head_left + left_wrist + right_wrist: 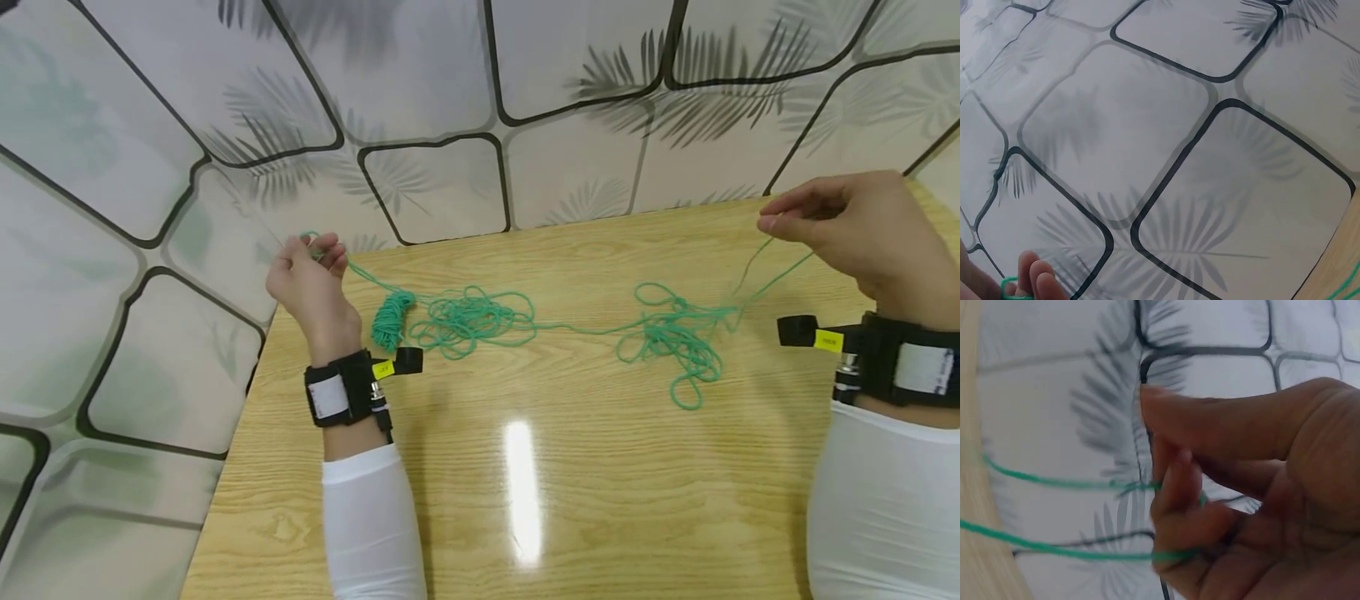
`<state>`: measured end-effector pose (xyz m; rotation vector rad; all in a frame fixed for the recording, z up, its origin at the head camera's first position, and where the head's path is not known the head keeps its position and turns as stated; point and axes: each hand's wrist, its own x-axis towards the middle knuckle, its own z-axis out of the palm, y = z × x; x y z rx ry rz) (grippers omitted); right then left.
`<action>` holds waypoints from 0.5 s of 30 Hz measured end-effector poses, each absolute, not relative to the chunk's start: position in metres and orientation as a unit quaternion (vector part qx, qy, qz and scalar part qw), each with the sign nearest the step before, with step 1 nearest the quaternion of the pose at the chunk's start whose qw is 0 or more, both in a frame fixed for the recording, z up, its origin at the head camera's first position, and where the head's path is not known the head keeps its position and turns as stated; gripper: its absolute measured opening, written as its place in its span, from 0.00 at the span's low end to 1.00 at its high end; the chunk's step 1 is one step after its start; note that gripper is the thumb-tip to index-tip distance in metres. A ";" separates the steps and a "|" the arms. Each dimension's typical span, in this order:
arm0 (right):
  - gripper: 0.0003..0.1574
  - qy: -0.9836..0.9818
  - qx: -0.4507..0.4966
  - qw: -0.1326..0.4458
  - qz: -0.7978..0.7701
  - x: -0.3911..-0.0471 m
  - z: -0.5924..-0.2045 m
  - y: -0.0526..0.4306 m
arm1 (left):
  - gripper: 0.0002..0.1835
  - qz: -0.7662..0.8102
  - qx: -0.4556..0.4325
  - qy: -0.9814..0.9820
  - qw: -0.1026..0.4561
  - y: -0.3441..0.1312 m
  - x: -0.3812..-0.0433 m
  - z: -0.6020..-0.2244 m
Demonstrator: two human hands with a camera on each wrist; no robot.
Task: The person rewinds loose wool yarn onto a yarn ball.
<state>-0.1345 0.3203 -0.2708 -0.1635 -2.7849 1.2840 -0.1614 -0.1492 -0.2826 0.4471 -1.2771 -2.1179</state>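
A thin green cord point(577, 329) runs across the wooden table in loose tangles. My left hand point(311, 275) is raised at the table's far left corner and pinches a strand that trails to a wound bundle of cord point(392, 319). In the left wrist view a loop shows by the curled fingers point(1047, 284). Up at the far right, my right hand point(862, 225) holds the cord between curled fingers; two strands hang down to the right-hand tangle point(678, 337). The right wrist view shows both strands point(1066, 482) entering the fingers.
Another loose tangle point(472, 321) lies just right of the wound bundle. The wooden table point(600, 500) meets a wall point(435, 192) with a leaf and stone pattern at the back and left. A bright reflection shows on the tabletop.
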 end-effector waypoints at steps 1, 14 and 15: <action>0.21 -0.896 -0.058 0.064 0.436 -0.135 -0.270 0.316 | 0.15 -0.790 0.160 -0.509 0.304 -0.146 -0.162 -0.283; 0.42 -0.975 0.016 -0.022 0.219 -0.153 -0.285 0.269 | 0.14 -0.507 -0.043 -0.858 0.068 -0.089 -0.159 -0.295; 0.41 -0.976 0.051 -0.054 0.205 -0.156 -0.291 0.259 | 0.14 -0.491 -0.057 -0.868 0.055 -0.083 -0.158 -0.296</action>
